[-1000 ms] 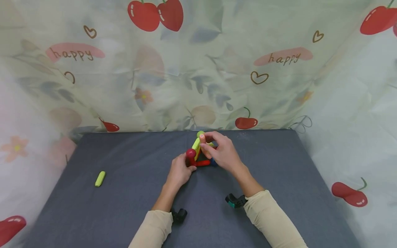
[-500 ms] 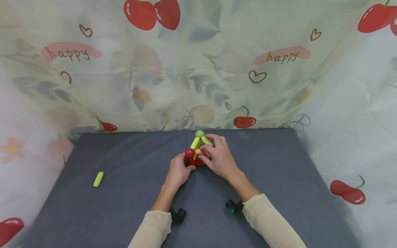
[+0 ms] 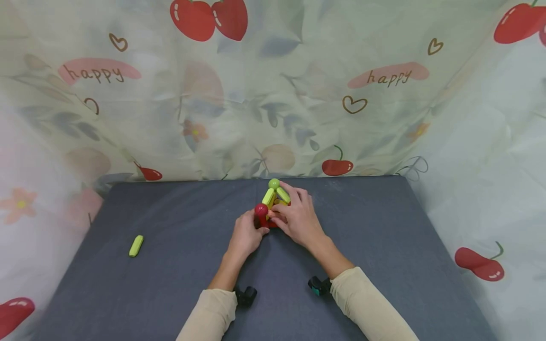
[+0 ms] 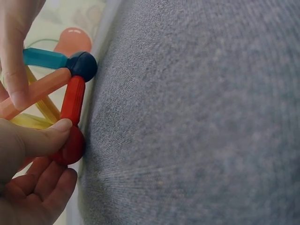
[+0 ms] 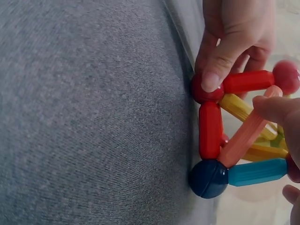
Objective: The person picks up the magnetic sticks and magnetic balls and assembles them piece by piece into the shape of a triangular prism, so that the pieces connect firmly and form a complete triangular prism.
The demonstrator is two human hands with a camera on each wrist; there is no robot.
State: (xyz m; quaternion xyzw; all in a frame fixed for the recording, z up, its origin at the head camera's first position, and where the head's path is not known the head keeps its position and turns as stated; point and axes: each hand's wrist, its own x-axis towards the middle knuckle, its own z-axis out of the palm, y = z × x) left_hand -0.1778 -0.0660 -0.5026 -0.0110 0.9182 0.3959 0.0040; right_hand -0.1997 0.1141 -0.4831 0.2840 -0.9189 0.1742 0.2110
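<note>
A toy frame of rods and balls [image 3: 273, 201] stands on the dark grey table [image 3: 384, 246] near its back edge. My left hand [image 3: 249, 233] pinches the red ball [image 4: 70, 146] at the frame's near corner, thumb on top. From that ball a red rod [image 5: 211, 129] runs to a navy ball [image 5: 208, 178], which also carries a teal rod [image 5: 258, 171]. My right hand [image 3: 297, 216] holds a peach rod [image 5: 244, 135] that slants up from the navy ball. Yellow rods [image 5: 240, 108] cross inside. A green ball [image 3: 274, 183] tops two green rods.
A loose green rod [image 3: 136, 246] lies far left on the table. A cherry-print cloth [image 3: 273, 94] hangs behind and at both sides. Black wrist-worn cameras [image 3: 246, 295] sit under both sleeves.
My right hand brought the peach rod down from above the frame and set it slanting against the navy ball. My left hand stayed on the red ball.
</note>
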